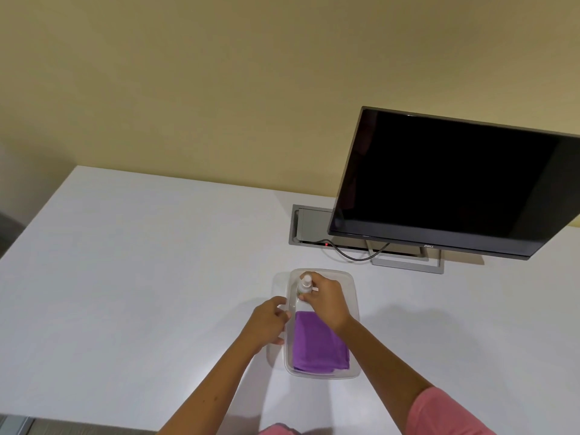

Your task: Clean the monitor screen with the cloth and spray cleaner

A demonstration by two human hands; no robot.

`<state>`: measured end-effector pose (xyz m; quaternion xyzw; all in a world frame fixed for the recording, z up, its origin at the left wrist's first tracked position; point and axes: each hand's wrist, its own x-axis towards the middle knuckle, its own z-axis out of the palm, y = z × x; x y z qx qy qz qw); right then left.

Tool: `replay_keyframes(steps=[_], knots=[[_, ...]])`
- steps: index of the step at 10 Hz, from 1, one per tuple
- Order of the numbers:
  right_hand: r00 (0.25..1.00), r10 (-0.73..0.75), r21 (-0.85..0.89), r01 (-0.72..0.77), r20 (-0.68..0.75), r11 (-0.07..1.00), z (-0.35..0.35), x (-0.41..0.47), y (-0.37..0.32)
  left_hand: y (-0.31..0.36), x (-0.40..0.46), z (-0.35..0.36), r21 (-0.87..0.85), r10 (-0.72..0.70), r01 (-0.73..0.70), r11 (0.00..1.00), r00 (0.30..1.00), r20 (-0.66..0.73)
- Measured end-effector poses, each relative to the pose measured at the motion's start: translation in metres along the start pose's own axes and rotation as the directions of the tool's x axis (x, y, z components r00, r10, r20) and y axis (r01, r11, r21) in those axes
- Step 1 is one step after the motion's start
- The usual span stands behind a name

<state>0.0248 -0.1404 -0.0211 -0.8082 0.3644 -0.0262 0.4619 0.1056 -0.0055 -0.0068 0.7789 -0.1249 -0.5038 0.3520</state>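
Pinching the spray bottle (pixel 305 285) in the clear tray (pixel 351 309), the right hand (pixel 324 301) is hiding its body; the left hand (pixel 270 323) is gripping the rim beside the purple cloth (pixel 318 343). The monitor (pixel 452 180) is cut off at right.

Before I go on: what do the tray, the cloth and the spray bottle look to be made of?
Tray: clear, glossy plastic by the look; the white table shows through its walls.
Cloth: purple, matte, soft folded fabric, probably microfibre, though the weave is too small to tell.
Spray bottle: pale, smooth, likely plastic; the right hand covers part of it.
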Motion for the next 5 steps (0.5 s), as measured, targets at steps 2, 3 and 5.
replay_keyframes(steps=[2,3,5], knots=[[0.999,0.039,-0.017,-0.039,0.014,0.999,0.000,-0.001,-0.003,0.001,0.003,0.000,0.054,0.029,-0.029,0.998,1.000,0.003],[0.997,0.071,-0.043,-0.071,0.008,0.997,-0.003,-0.003,-0.001,0.004,0.002,0.000,0.117,0.030,-0.029,0.993,1.000,-0.004],[0.990,0.109,0.074,-0.103,-0.091,0.992,-0.022,-0.017,0.002,0.010,-0.009,0.012,0.421,0.266,-0.136,0.897,0.925,-0.270]])
